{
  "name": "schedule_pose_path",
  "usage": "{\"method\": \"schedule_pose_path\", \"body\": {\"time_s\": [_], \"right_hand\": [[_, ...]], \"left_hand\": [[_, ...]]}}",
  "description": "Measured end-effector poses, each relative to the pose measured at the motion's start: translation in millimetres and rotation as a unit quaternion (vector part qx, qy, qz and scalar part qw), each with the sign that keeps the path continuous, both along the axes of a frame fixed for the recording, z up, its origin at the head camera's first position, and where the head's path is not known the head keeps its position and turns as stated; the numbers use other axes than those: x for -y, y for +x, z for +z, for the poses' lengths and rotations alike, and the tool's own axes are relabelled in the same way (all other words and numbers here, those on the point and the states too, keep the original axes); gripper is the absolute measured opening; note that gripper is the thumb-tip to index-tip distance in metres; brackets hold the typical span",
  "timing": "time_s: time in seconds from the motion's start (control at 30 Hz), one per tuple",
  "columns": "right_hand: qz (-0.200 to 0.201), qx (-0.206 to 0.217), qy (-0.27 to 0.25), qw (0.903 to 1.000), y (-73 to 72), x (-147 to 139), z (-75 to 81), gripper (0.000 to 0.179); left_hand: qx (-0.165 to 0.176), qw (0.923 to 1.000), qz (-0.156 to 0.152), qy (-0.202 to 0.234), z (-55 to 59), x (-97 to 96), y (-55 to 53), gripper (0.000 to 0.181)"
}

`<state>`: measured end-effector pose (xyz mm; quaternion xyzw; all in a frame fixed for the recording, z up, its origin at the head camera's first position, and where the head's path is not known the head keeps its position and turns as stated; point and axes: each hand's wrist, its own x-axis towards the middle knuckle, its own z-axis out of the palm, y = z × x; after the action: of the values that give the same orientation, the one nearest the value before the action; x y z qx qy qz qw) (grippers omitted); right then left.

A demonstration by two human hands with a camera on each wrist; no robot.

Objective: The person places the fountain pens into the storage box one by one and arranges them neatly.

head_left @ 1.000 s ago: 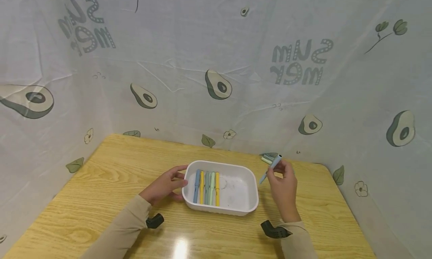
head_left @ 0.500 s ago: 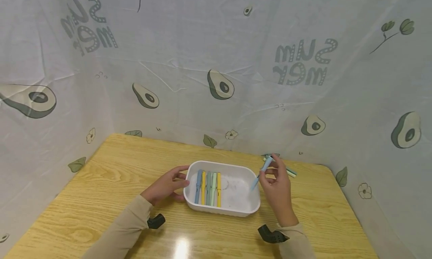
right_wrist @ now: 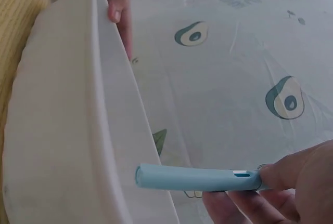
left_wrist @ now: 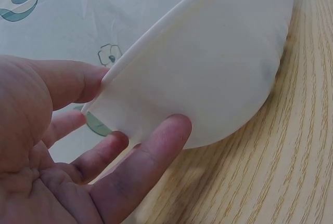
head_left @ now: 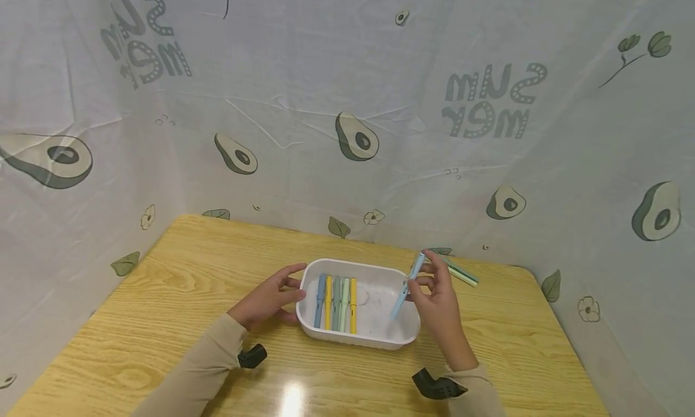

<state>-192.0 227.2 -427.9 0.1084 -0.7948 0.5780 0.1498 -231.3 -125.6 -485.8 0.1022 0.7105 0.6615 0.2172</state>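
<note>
A white plastic tray (head_left: 388,329) sits on the wooden table, holding a row of several pens: a blue pen (head_left: 319,302) leftmost, then yellow, grey-green and pale green, with a yellow pen (head_left: 353,308) at the row's right end. My left hand (head_left: 271,299) grips the tray's left end, thumb at the rim and other fingers against the outer wall (left_wrist: 208,73). With thumb and fingers my right hand (head_left: 441,305) pinches a light blue pen (right_wrist: 192,177), tilted over the right part of the tray, lower end toward the tray floor.
Behind my right hand, a dark green pen (head_left: 461,269) and a pale green pen (head_left: 460,276) lie on the table (head_left: 228,248). A printed white curtain (head_left: 293,181) hangs along the table's back and sides.
My right hand has carried the light blue pen leftward from outside the tray to over its right part, uncovering more of the pens behind. The left hand keeps its grip on the tray.
</note>
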Motion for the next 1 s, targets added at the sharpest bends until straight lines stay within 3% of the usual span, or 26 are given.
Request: {"method": "schedule_pose_path", "body": {"time_s": [0.43, 1.0], "right_hand": [[-0.007, 0.094, 0.098, 0.9907, 2.0, 20.2, -8.4, 0.065], [0.035, 0.177, 0.134, 0.9744, -10.4, 45.2, -20.3, 0.061]], "left_hand": [[0.003, 1.0, -0.004, 0.007, 1.9, 1.3, 1.0, 0.068], [0.008, 0.9999, -0.007, 0.011, -0.7, 1.1, -0.8, 0.067]]}}
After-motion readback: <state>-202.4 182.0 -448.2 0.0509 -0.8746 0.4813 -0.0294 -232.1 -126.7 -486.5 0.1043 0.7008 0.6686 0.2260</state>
